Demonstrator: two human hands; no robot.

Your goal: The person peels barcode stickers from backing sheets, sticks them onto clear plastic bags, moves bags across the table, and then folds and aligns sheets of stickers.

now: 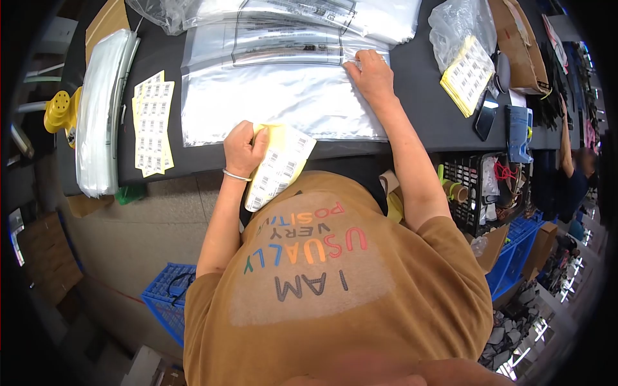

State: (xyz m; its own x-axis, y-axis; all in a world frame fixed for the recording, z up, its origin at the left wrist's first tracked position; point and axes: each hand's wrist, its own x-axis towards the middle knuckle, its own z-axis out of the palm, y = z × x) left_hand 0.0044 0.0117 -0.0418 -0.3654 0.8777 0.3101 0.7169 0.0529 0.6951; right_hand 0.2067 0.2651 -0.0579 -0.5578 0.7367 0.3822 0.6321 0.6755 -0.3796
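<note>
My left hand (243,152) is closed around a yellow-backed sheet of barcode stickers (280,166), which bends down over the table's front edge. A stack of clear plastic bags (277,106) with black print lies flat in front of me. At the upper right part of the top bag, beside the printed frame, my right hand (373,76) rests with its fingers curled and fingertips pressed together on the plastic. Whatever may be between those fingertips is too small to make out.
More barcode sheets (153,125) and a pile of folded clear bags (103,116) lie on the left. To the right are another sticker stack (468,76), a phone (486,119) and a cardboard box (520,48). A black crate (473,193) stands below the table.
</note>
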